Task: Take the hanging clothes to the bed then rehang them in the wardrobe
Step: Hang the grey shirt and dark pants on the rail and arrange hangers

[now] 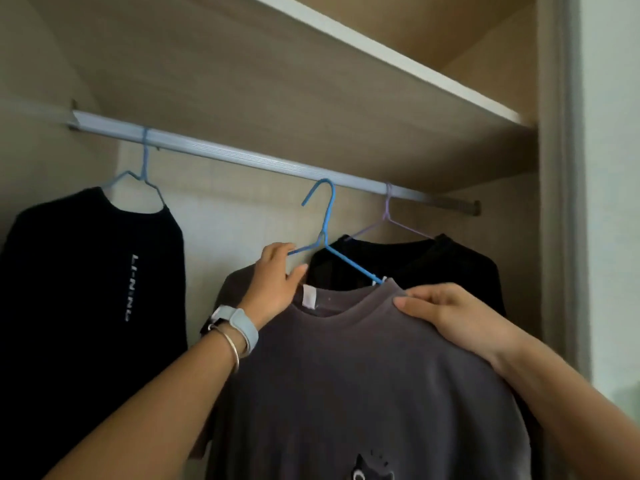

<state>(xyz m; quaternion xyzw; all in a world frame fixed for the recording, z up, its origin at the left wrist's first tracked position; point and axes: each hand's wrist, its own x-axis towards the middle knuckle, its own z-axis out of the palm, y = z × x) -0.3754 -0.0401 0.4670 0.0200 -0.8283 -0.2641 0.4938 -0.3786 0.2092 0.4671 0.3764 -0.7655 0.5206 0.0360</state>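
The grey shirt hangs on a blue hanger held up in the middle of the wardrobe, near the camera. Its hook sits just under the rail and is not over it. The left hand grips the hanger's left arm, its fingers clamped round the wire. The right hand pinches the shirt's right shoulder by the collar, thumb on the front of the cloth.

On the rail to the left hangs a lettered shirt. To the right and farther back, a black shirt hangs on a purple hanger, partly behind the grey one. A shelf runs close above the rail.

The step seems to be passing the hook over the rail, though on or off cannot be told. To do it well, the left hand should steer: lift the hanger straight, keep the hook's open side facing the rail, and clear the rail's top edge before moving across. The gap between the two hung shirts is the spot to use, as the purple hanger's hook is near on the right. The right hand should only steady the shoulder; pulling down there would probably tip the hanger and slide the collar off its right arm.
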